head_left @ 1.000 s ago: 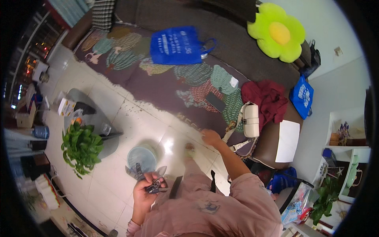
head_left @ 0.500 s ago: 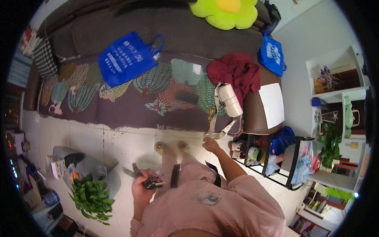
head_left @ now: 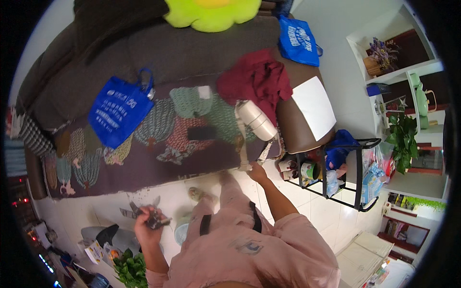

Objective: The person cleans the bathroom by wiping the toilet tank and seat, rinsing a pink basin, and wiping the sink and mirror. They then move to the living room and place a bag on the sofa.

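My left hand (head_left: 150, 225) is closed around a dark, blurred bundle (head_left: 154, 218) with flat grey strips sticking out of it; its exact kind does not show. My right hand (head_left: 258, 173) reaches to the sofa's front edge, fingers curled at the lower loop of the pale strap (head_left: 243, 152). That strap belongs to a cream handbag (head_left: 258, 120) lying on the sofa seat. Against the handbag rests a dark red crumpled cloth (head_left: 254, 79). A dark flat rectangular thing, like a phone (head_left: 201, 133), lies on the patterned seat cover to the left of the handbag.
A blue bag (head_left: 120, 110) lies on the sofa (head_left: 192, 53); another blue bag (head_left: 298, 42) is at its right end, near a white sheet (head_left: 314, 108). A black rack (head_left: 357, 180) stands right of me. A leafy plant (head_left: 129, 269) and a bin (head_left: 182, 228) are at lower left.
My view has shifted and turned, bringing the sofa lower on its left side. My left hand has swung out to the left with the dark bundle. My right hand stays at the strap.
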A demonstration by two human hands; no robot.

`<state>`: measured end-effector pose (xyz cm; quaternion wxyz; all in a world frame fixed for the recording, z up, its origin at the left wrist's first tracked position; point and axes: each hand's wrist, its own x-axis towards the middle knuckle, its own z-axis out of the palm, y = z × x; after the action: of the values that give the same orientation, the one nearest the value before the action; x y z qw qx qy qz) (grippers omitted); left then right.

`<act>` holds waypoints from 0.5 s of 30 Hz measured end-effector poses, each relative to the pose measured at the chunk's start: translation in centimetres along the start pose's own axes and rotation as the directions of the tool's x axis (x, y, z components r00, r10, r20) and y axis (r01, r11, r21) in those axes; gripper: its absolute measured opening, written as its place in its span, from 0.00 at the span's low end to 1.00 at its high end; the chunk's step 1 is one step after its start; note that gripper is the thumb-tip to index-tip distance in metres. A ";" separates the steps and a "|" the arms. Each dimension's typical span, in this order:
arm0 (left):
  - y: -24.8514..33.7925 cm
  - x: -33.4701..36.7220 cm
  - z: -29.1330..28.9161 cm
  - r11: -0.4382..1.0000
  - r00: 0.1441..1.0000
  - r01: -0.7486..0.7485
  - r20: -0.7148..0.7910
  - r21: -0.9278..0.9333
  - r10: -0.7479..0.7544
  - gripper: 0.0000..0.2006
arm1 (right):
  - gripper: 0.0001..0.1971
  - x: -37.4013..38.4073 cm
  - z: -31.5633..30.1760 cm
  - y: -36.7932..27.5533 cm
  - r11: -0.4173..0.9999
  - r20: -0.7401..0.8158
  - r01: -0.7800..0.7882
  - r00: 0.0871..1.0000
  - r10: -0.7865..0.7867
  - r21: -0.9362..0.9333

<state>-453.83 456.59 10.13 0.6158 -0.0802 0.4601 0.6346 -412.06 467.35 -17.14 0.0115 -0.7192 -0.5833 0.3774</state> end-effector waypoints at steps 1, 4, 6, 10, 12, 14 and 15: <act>-1.1 0.3 1.1 0.999 0.999 0.039 0.035 -0.009 -0.039 0.04 | 0.27 1.3 -1.4 -0.1 1.000 -0.038 0.007 0.999 -0.007 0.001; -5.4 1.5 5.2 0.977 0.976 0.213 -0.048 -0.021 -0.214 0.03 | 0.32 6.1 -6.6 -1.0 0.999 -0.178 -0.047 0.983 0.043 -0.019; -8.1 2.4 8.2 0.938 0.935 0.340 -0.089 -0.066 -0.345 0.03 | 0.33 8.5 -10.2 -1.8 0.997 -0.319 -0.071 0.946 0.054 -0.042; -11.9 4.5 13.5 0.856 0.855 0.516 -0.044 -0.041 -0.517 0.02 | 0.46 12.7 -15.8 -3.0 0.968 -0.203 -0.179 0.969 0.142 -0.176; -12.8 5.6 15.1 0.858 0.853 0.513 -0.090 -0.041 -0.514 0.02 | 0.50 14.2 -16.5 -3.2 0.946 -0.081 -0.204 0.979 0.189 -0.251; -13.3 6.8 16.1 0.868 0.864 0.495 -0.087 -0.046 -0.497 0.03 | 0.53 15.3 -16.2 -3.0 0.929 0.001 -0.209 0.976 0.220 -0.306; -13.4 7.3 16.5 0.878 0.873 0.476 -0.095 -0.056 -0.479 0.03 | 0.51 15.7 -15.9 -2.5 0.946 0.000 -0.201 0.978 0.208 -0.253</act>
<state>-436.37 470.57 8.00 0.7269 -0.2339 0.4482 0.4649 -404.77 488.19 -12.92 -0.1267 -0.7663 -0.5490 0.3088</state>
